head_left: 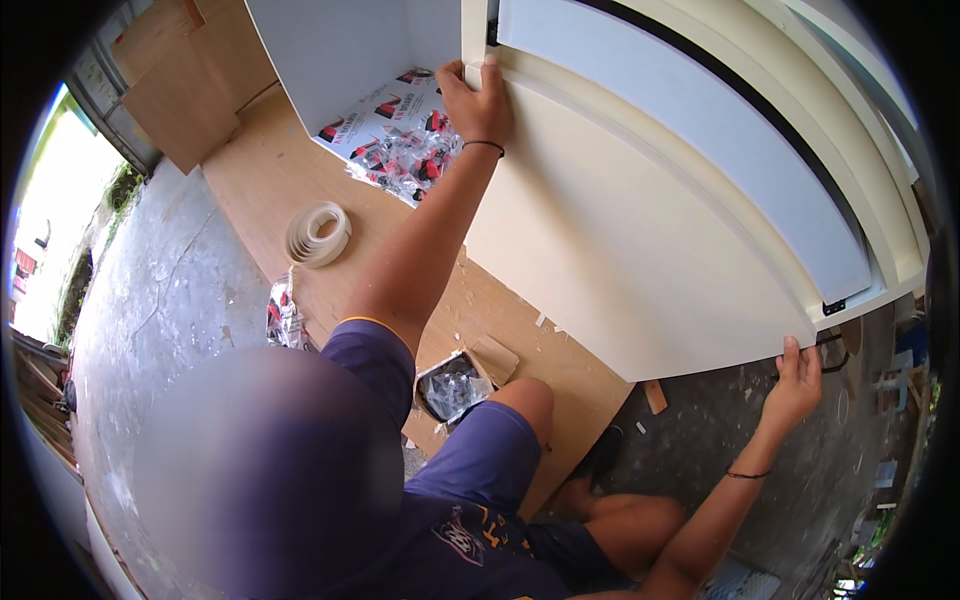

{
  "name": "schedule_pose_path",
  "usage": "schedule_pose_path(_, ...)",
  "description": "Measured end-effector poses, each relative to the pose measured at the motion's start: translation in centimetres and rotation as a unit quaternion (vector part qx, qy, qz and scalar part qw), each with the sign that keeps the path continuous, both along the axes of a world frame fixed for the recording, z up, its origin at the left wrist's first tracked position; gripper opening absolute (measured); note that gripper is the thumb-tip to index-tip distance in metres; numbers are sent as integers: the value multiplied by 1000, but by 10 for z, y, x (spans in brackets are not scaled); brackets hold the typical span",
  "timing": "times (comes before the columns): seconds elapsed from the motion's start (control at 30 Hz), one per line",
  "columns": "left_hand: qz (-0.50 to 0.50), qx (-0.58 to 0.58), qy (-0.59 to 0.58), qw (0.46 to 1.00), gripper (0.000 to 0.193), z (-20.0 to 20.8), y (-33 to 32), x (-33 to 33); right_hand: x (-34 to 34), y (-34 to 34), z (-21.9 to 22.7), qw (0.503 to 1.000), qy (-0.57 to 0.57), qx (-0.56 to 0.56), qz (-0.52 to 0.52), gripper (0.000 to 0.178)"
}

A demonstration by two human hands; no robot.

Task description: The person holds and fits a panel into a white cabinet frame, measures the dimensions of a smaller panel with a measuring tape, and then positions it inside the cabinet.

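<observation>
Cream panel (pixel 620 240) between left fingers (pixel 491 78) and right fingers (pixel 791 358), both apparently grasping edges (undersides hidden)

Person's head (pixel 265 470), blurred; cream curved frame (pixel 800 120), cut off above; cream panel (pixel 620 260), far side hidden from here; plastic-wrapped pieces (pixel 452 388) in the carton (pixel 495 361), too small to identify.

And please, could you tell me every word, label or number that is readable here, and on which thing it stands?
White sheet: dark lettering beside red-and-black logos; I do not copy printed words.
Clear packets on it: red and black marks, too crumpled and small to read.
Dark blue shirt: pale emblem and yellow marks, too unclear to read.
</observation>
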State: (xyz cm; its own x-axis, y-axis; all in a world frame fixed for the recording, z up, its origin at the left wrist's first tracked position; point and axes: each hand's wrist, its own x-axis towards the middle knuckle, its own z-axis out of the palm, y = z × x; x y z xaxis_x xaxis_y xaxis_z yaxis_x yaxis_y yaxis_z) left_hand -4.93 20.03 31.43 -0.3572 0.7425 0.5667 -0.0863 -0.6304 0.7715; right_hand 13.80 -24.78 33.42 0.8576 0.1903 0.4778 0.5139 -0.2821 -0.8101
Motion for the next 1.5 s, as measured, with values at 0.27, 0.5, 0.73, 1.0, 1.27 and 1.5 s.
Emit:
schedule_pose_path(0.27, 12, -6, 12, 1000, 49, 6, -14, 0, 3, -10, 0, 1000, -5, -20, -3, 33)
schedule_pose_path(0.5, -9, -16, 4, 1000, 50, 3, -10, -2, 2, -9, -4, 999, -30, -21, -16, 32)
schedule_pose_path(0.73, -13, -34, 16, 999, 51, 4, -13, 0, 4, -10, -1, 999, -24, -19, -17, 32)
schedule_pose_path(1.0, -9, -21, 15, 1000, 51, 6, -14, -1, 3, -7, -1, 999, -18, -19, -22, 31)
schedule_pose_path(1.27, 2, -9, 10, 1000, 52, 4, -13, 1, -2, -9, 2, 1000, -14, -14, -16, 30)
schedule_pose_path(1.5, 16, 5, 14, 1000, 48, 3, -3, 0, 1, -7, -3, 1000, 6, -4, 12, 30)
